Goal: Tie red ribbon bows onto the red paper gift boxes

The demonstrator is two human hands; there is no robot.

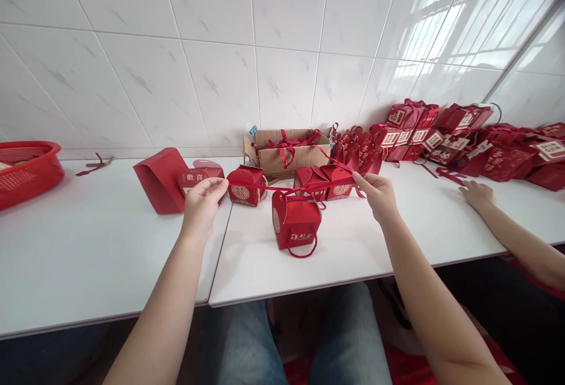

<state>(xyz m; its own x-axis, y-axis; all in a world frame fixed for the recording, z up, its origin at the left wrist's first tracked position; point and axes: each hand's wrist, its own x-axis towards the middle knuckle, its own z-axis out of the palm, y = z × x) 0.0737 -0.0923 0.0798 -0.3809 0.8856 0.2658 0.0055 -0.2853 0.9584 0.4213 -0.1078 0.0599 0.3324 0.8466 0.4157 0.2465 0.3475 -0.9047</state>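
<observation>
A red ribbon stretches nearly level between my two hands. My left hand pinches one end between thumb and fingers. Farther right, my right hand pinches the ribbon near its other side, with a short tail hanging below the fingers. Under the ribbon's middle stands a small red gift box, upright, with gold lettering and a rope handle drooping on its front. The ribbon passes at the box's top; whether it is threaded through there I cannot tell.
Behind stand more red boxes and a cardboard carton holding ribbons. A plain red box and a red basket are leftward. Piled boxes line the right wall, near another person's hand.
</observation>
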